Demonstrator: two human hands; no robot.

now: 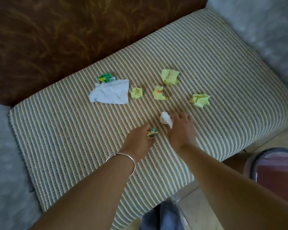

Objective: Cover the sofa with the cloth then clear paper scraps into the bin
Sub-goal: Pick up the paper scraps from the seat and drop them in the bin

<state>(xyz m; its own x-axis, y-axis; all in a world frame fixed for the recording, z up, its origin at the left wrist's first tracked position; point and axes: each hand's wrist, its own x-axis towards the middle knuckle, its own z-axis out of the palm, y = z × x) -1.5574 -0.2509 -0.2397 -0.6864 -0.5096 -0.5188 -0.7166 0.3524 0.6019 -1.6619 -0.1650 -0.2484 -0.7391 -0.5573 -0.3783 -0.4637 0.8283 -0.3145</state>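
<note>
A striped green-and-white cloth (73,138) lies spread over the sofa seat. On it rest several crumpled yellow paper scraps (170,76), a flat white tissue (111,93) and a green wrapper scrap (105,77). My left hand (138,143), with a silver bangle on its wrist, is closed on a small green-and-yellow scrap (152,133). Just right of it, my right hand (181,130) grips a crumpled white paper ball (165,119). Both hands sit low over the front middle of the cloth.
The sofa's brown patterned backrest (65,34) runs along the top. Grey cushions (3,163) flank the cloth on the left and top right. A grey-rimmed bin with a pinkish liner (273,163) stands on the floor at the right.
</note>
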